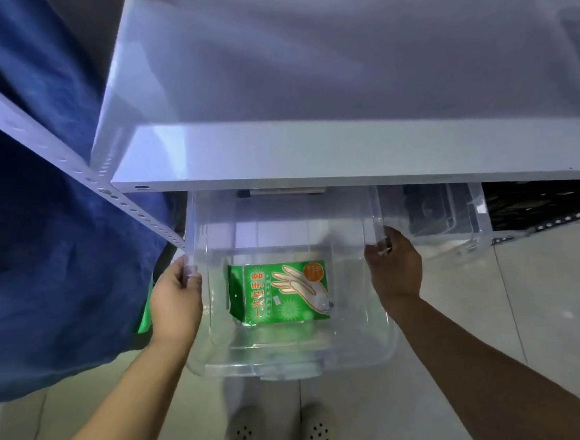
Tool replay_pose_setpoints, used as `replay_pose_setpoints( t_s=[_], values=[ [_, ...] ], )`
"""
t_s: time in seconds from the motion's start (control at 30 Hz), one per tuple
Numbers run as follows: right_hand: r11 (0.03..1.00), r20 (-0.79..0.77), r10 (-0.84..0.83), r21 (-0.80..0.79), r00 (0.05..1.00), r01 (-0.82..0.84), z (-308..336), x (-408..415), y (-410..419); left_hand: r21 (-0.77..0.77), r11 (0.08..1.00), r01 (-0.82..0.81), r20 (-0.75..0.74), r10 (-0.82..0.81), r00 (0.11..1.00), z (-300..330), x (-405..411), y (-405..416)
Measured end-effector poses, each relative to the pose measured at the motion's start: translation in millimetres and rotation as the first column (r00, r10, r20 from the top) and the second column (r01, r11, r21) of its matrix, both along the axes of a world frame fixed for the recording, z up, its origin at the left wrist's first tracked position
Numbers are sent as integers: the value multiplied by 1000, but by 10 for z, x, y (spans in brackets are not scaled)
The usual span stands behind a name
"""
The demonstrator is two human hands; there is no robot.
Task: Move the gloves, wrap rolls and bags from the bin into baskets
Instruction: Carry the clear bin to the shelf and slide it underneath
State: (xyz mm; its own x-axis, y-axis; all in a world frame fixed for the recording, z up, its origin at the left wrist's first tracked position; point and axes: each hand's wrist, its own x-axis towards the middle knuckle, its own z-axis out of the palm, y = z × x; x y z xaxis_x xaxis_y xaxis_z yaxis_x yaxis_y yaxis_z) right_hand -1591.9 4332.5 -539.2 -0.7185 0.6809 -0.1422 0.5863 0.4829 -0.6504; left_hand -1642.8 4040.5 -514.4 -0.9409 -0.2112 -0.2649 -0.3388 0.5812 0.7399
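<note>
I have my left hand (177, 296) and right hand (393, 267) each curled over a side rim of the clear bin (291, 357) | glove pack (280, 292) flat on bin floor, half under the shelf (311, 149) | risk: uneven pull tilts the bin, pack slides

The bin (295, 322) sits at frame centre, partly under the shelf (312, 170) that spans the upper frame. The glove pack (280, 292) lies flat in the bin. A second bin (453, 215) stands to its right. A cloth (42, 237) hangs at frame left. Feet (279, 437) show at bottom centre, below the bin.
</note>
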Motion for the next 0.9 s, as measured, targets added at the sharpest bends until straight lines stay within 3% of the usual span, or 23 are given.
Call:
replay_pose_setpoints(
  t_s=[0.2, 0.33, 0.47, 0.53, 0.6, 0.67, 0.77, 0.9],
  values=[
    [994, -33, 93, 55, 995, -91, 1, -254, 130, -3, 999, -32, -34, 32, 999, -49, -263, 104],
    [982, -44, 111, 159, 993, -103, 164, -87, 144, -11, 1000, -11, 51, 12, 999, 28, -183, 65],
    [917, -243, 72, 398, 967, 32, 516, 296, 307, -88, 996, -15, 191, 32, 981, 92, 183, -79],
    [879, -287, -83, 431, 954, 206, 663, 413, 449, -109, 993, -35, 235, 60, 970, 111, 403, -136],
    [867, -275, -242, 370, 931, 334, 776, 432, 578, -88, 995, -51, 260, 73, 963, 112, 571, -152],
    [881, -178, -315, 310, 932, 356, 812, 387, 669, -16, 997, -80, 281, 82, 956, 110, 657, -131],
    [959, -47, -216, 177, 975, 221, 767, 327, 698, 21, 992, -127, 294, 115, 949, 90, 678, -93],
    [963, -141, -257, -117, 956, 242, 759, 304, 661, 18, 990, -140, 283, 129, 950, 72, 676, -94]
  ],
)
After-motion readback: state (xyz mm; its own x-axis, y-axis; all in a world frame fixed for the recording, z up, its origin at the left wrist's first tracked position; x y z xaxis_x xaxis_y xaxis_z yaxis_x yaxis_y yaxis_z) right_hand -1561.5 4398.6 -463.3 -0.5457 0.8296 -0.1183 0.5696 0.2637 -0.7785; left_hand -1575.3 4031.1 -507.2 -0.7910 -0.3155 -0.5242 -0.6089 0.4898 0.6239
